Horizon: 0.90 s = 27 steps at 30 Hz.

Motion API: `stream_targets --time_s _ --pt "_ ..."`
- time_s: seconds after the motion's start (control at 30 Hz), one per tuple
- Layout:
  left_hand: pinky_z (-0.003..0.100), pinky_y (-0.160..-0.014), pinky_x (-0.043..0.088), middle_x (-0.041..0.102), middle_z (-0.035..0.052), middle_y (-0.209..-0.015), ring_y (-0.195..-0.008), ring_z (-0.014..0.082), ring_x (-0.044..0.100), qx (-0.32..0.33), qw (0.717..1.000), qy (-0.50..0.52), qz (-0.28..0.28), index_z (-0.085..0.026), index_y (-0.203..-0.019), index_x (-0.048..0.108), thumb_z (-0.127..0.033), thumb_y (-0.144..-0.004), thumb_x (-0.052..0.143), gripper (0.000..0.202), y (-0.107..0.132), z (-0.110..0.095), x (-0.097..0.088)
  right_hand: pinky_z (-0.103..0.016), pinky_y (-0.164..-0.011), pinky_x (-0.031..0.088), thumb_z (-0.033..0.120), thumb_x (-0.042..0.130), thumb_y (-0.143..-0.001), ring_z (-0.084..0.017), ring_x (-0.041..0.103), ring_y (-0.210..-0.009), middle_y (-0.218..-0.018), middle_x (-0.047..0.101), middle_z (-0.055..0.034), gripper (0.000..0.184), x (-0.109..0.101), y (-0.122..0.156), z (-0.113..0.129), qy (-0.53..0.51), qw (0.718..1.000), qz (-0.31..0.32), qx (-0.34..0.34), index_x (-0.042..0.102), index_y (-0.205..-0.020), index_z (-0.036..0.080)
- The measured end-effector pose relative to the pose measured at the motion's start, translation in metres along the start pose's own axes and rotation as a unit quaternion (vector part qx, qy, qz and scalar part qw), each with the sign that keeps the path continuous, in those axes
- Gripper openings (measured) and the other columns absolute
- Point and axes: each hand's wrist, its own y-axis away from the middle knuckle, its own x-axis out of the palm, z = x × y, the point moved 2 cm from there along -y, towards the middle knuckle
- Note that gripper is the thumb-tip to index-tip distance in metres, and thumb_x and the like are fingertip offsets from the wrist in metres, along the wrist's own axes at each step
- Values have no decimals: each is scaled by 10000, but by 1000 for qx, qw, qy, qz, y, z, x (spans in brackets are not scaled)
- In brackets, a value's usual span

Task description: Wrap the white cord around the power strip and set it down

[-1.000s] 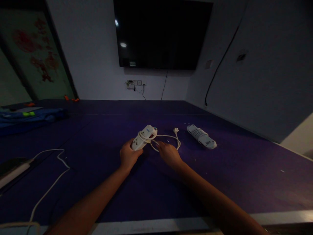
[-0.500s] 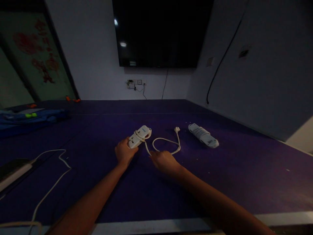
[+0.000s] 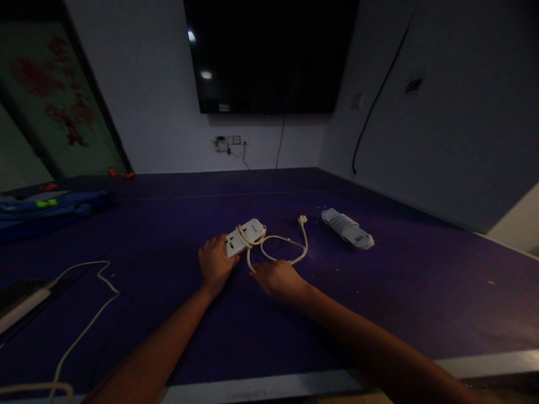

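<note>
A white power strip [image 3: 245, 237] is gripped at its near end by my left hand [image 3: 214, 262], with its sockets facing up. Part of its white cord [image 3: 249, 258] loops around the strip's middle. My right hand [image 3: 278, 279] is closed on that cord just to the right of the strip; the fingertips are partly hidden. From there the loose cord curves over the purple surface [image 3: 261, 331] to a white plug [image 3: 302, 220]. A second power strip [image 3: 347, 228], its cord wound tightly around it, lies farther right, touched by neither hand.
At the left lie a white cable [image 3: 90, 325], a white bar-shaped device [image 3: 25, 308] and blue cloth [image 3: 63, 206]. Behind, a large dark screen [image 3: 269, 56] hangs above wall sockets [image 3: 231, 141]. A pale edge [image 3: 261, 388] borders the surface in front.
The power strip has turned slightly in my left hand, its far end swinging right. My right hand has shifted a little left with the cord. The whole view has also moved slightly.
</note>
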Motion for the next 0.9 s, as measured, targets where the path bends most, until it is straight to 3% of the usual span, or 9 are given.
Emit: stream_targets --time_s 0.13,0.3,0.43,0.6,0.73,0.9 --pt "400 -795 373 643 104 -988 -956 289 549 67 998 -15 -6 -206 -1109 550 -371 -696 632 452 0 -6 -5 -242 -519 364 287 309 -954 -138 580 -589 -719 640 -86 341 2 1 -5 4 999 -42 -15 577 -812 130" --pt "419 -856 336 636 97 -1062 -983 278 528 152 988 -14 9 -207 -1123 543 -316 -723 603 419 2 -14 -8 -236 -497 308 331 376 -937 -116 530 -538 -596 598 -39 355 -7 7 -14 20 981 -177 -72 596 -721 154" --pt "420 -898 313 636 101 -1079 -1001 269 529 235 971 5 29 -188 -1140 537 -272 -720 609 435 7 -24 -13 -239 -536 318 424 403 -915 -114 547 -581 -638 627 -39 387 -23 15 -25 11 973 -226 -45 641 -737 175" --pt "416 -917 303 623 90 -1112 -1043 257 520 293 954 34 47 -202 -1169 513 -256 -721 595 459 12 -31 -16 -227 -572 354 524 544 -804 -120 565 -599 -635 635 -38 384 -39 18 -40 -80 958 -275 -2 654 -708 168" --pt "423 -922 299 618 95 -1110 -1043 262 516 313 945 57 71 -202 -1160 520 -261 -706 595 464 14 -32 -16 -210 -559 363 538 651 -699 -109 565 -580 -611 623 -19 376 -43 14 -48 -176 947 -265 34 646 -660 164" --pt "409 -897 322 636 91 -1044 -984 255 533 341 929 107 95 -179 -1091 559 -332 -706 574 414 17 -38 -18 -200 -501 346 532 683 -659 -96 533 -536 -579 601 -13 382 -47 11 -52 -318 925 -203 47 661 -610 154"
